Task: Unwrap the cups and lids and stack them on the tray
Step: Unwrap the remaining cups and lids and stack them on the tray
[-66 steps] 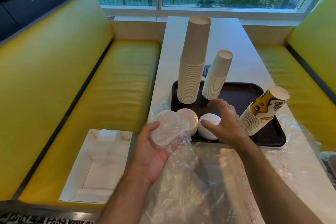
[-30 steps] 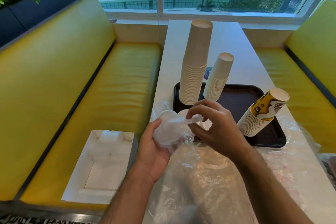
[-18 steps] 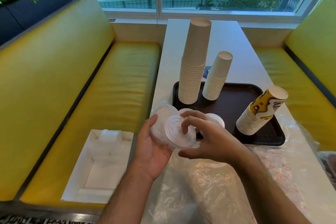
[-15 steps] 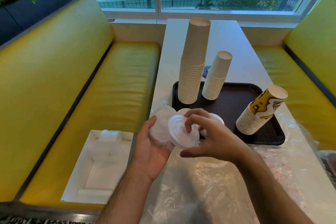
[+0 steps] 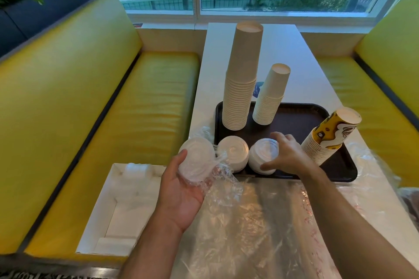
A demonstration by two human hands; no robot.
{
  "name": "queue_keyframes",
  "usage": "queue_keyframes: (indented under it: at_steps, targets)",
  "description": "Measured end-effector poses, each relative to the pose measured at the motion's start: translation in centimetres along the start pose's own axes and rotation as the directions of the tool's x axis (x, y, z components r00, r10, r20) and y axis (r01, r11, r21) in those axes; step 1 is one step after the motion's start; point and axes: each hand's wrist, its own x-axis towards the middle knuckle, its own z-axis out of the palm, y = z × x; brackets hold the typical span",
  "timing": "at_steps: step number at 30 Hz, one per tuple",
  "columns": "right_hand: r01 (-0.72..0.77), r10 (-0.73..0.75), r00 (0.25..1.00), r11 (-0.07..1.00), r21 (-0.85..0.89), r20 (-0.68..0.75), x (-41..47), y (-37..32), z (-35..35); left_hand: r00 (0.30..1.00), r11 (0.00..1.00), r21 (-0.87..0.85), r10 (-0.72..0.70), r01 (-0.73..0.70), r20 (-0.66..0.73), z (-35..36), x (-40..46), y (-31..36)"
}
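Note:
A dark tray (image 5: pixel 297 120) on the white table carries a tall stack of plain paper cups (image 5: pixel 241 79), a shorter plain stack (image 5: pixel 271 95) and a leaning stack of yellow printed cups (image 5: pixel 328 137). Two piles of white lids stand at the tray's near edge: a left pile (image 5: pixel 232 152) and a right pile (image 5: pixel 263 157). My right hand (image 5: pixel 286 155) rests its fingers on the top lid of the right pile. My left hand (image 5: pixel 181 184) holds a wrapped bundle of lids (image 5: pixel 197 158) in clear plastic, just left of the tray.
Crumpled clear plastic wrap (image 5: pixel 254 222) covers the near end of the table. An open white cardboard box (image 5: pixel 122 208) lies on the yellow bench seat (image 5: pixel 145 102) to the left. Another yellow bench is at right.
My right hand drew one lid out of the bundle in my left hand and carried it right, onto the right pile on the tray. My left hand stayed put with the bundle.

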Motion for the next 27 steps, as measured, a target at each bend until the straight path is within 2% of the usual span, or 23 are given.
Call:
queue_keyframes:
  at_steps: [4,11,22,27]
  targets:
    - [-0.001,0.005,0.997,0.999,-0.052,0.078,0.6,0.0,0.7,1.0,1.0,0.005,0.012,-0.012,-0.012,-0.1,-0.1,0.3]
    - [0.003,-0.007,0.993,0.999,0.04,0.121,0.8,-0.1,1.2,0.999,1.0,-0.002,0.015,-0.015,-0.031,-0.1,-0.2,0.4]
    - [0.006,-0.013,0.998,0.995,0.103,0.062,-0.1,0.2,1.6,1.0,1.0,-0.003,-0.021,0.021,-0.02,-0.2,-0.3,0.2]
    - [0.04,-0.04,0.999,0.999,-0.024,-0.012,-0.9,-0.1,0.1,0.999,0.999,0.017,-0.041,0.041,-0.011,-0.2,-0.3,-0.1]
